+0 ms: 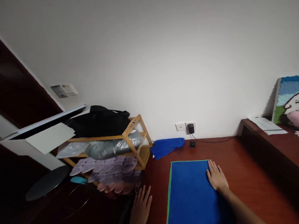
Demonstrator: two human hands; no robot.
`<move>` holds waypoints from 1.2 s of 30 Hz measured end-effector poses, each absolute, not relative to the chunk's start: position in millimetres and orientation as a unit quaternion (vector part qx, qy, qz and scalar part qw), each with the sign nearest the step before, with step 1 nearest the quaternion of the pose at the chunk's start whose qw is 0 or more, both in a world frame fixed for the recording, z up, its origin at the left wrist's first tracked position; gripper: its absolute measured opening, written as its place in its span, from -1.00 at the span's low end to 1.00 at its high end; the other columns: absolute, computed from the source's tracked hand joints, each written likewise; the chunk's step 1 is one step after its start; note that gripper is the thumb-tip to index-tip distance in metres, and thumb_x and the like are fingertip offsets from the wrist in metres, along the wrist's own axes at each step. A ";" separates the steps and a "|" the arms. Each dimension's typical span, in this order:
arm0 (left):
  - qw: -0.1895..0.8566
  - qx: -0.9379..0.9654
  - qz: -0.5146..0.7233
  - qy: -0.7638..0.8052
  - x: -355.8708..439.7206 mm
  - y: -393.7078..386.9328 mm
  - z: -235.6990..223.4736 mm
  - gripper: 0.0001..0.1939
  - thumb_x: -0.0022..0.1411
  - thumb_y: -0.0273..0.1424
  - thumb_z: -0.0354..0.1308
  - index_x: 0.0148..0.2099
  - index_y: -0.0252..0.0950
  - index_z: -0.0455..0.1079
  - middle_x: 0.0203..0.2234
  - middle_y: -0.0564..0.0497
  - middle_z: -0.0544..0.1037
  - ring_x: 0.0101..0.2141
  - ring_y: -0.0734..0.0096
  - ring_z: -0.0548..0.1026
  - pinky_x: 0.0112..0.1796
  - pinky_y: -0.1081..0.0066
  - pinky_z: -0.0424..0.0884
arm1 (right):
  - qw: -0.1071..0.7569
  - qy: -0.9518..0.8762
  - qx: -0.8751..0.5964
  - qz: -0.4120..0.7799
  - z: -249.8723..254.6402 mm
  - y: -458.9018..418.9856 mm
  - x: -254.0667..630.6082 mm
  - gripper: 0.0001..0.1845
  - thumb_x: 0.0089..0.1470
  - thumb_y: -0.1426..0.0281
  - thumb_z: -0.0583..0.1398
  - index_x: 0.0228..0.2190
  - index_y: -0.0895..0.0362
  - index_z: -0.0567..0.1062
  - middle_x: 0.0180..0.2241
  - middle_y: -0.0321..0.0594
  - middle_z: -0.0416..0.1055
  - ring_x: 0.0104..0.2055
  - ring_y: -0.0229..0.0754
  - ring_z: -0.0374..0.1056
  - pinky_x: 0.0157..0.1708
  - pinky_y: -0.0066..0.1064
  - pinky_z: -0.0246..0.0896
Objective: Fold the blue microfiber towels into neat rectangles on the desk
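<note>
A blue cloth with green edging lies flat on the reddish-brown desk. My right hand rests palm down on its right edge near the far corner, fingers stretched out. To the left of the cloth, my left hand is held apart from it at the desk's left edge, fingers spread and holding nothing. Whether the left hand touches the desk I cannot tell. The near end of the cloth runs out of view at the bottom.
Against the wall lies a crumpled blue cloth. A black plug adapter sits in the wall socket, its cable trailing right. On the left stands a wooden rack with slippers and a black bag. A raised ledge borders the right.
</note>
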State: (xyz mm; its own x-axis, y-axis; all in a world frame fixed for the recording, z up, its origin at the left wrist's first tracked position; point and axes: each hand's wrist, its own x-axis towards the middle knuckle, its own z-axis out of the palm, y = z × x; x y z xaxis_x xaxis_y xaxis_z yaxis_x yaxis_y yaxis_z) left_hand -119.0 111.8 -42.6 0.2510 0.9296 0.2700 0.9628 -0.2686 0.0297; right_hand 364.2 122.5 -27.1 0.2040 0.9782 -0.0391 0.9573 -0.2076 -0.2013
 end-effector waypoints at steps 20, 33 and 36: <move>0.031 -0.746 -0.176 -0.641 -114.0 85.6 -15.7 -0.48 0.44 -0.22 -0.03 0.37 -0.16 0.29 0.37 -0.09 0.29 0.35 0.15 0.24 0.30 0.09 0.20 | -0.072 -0.415 -0.905 0.060 -26.4 -12.2 481.7 -0.10 0.22 -0.04 -0.26 0.26 0.24 0.37 0.37 0.18 0.16 0.38 0.31 0.10 0.32 0.21 -0.30; 0.031 -0.743 -0.167 -0.648 -110.9 86.8 -12.4 -0.48 0.43 -0.24 -0.04 0.36 -0.17 0.31 0.36 -0.10 0.31 0.35 0.19 0.24 0.28 0.13 0.22 | 0.062 -0.754 -0.645 0.109 35.9 -7.4 374.9 -0.31 0.26 -0.18 -0.10 0.36 -0.39 0.04 0.48 -0.49 -0.15 0.52 0.07 -0.31 0.42 0.21 -0.49; 0.038 -0.742 -0.162 -0.650 -112.1 87.0 -14.5 -0.48 0.43 -0.24 -0.05 0.36 -0.17 0.31 0.36 -0.08 0.31 0.34 0.20 0.25 0.28 0.15 0.21 | 0.061 -0.728 -0.672 0.120 17.3 0.5 355.9 -0.28 0.24 -0.23 -0.11 0.36 -0.39 0.02 0.48 -0.46 -0.16 0.52 0.12 -0.35 0.39 0.30 -0.52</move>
